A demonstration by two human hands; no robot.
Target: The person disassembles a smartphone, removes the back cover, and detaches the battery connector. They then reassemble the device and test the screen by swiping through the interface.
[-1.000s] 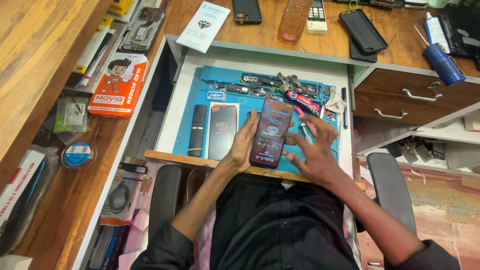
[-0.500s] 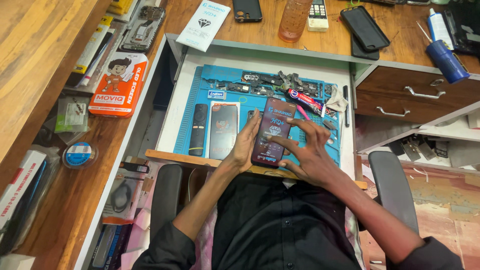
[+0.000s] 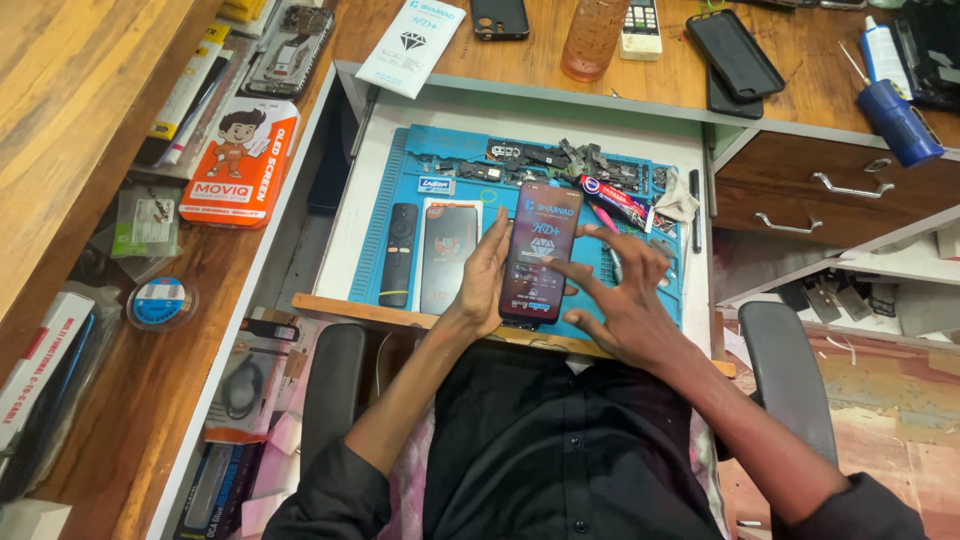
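Open drawer sitting mid-frame, lined with a blue mat. On the mat: a black remote at left, a second phone lying flat just right of it, a pile of small parts running along the top edge, a red-and-white tube right of centre, a black pen at the far right edge.

Phone is sitting at centre frame over the mat, screen lit and facing up, long side running top to bottom. Left hand is gripping it along its left edge, fingers wrapped behind, thumb on the side, so clamped on the phone. Right hand is lying just right of the phone, fingers spread wide apart, index fingertip touching the lower part of the screen, holding nothing.

Bench is running across the top: bottle top centre, dark phones upper right, blue can far right. White packet lying above the drawer's top-left corner. Orange box sitting upper left beside the drawer. Tape roll lying at mid-left.
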